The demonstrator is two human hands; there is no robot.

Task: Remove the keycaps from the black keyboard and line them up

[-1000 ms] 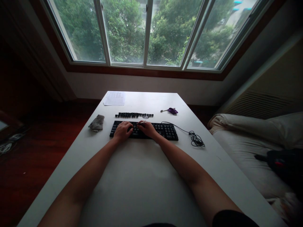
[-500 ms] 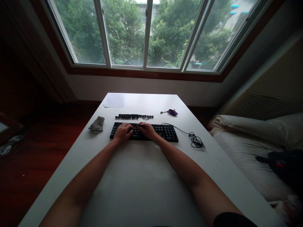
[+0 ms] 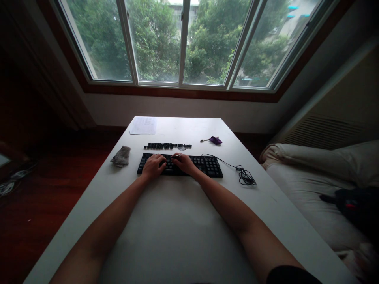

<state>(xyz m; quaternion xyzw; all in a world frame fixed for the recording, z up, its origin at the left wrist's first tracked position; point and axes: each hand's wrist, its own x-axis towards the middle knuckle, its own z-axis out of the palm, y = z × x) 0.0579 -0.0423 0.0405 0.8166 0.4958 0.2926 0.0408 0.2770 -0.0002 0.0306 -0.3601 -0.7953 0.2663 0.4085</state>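
A black keyboard (image 3: 207, 165) lies across the white table (image 3: 177, 228). My left hand (image 3: 152, 165) rests on its left-middle part with the fingers curled down on the keys. My right hand (image 3: 185, 163) sits beside it and pinches a thin metal tool (image 3: 177, 156) whose tip points left over the keys. Just behind the keyboard, a row of loose black keycaps (image 3: 166, 146) is laid out on the table.
A grey cloth (image 3: 121, 156) lies left of the keyboard and a sheet of paper (image 3: 143, 125) at the far left corner. A purple brush (image 3: 213, 139) and the coiled keyboard cable (image 3: 245, 176) lie on the right. A bed (image 3: 319, 189) stands right of the table.
The view has shifted slightly, so everything sits a little lower than a second ago. Both hands stay in the same place on the keyboard.
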